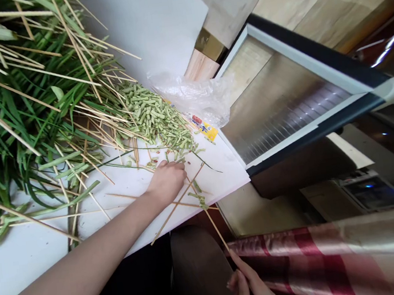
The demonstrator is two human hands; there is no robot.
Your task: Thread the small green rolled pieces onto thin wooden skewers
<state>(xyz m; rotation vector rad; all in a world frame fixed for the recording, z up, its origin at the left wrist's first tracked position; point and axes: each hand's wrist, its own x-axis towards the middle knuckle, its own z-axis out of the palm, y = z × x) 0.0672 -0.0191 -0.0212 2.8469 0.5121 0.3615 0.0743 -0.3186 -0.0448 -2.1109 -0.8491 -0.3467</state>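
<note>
My right hand (251, 282), at the bottom, pinches the lower end of a thin wooden skewer (217, 229). A few short green vegetable pieces (202, 200) are threaded on its upper part. My left hand (168, 180) lies on the white table with its fingers curled, at the near edge of a heap of cut green vegetable pieces (155, 116). Whatever is between those fingertips is hidden. Loose skewers (168, 223) cross each other beside the left hand, close to the table's edge.
A large pile of leafy green stalks (16, 107) mixed with many skewers covers the left of the white table (228, 170). A clear plastic bag (194, 97) with printed packaging lies behind the heap. A glass-panelled dark frame (284, 98) and a striped curtain (325, 256) are at the right.
</note>
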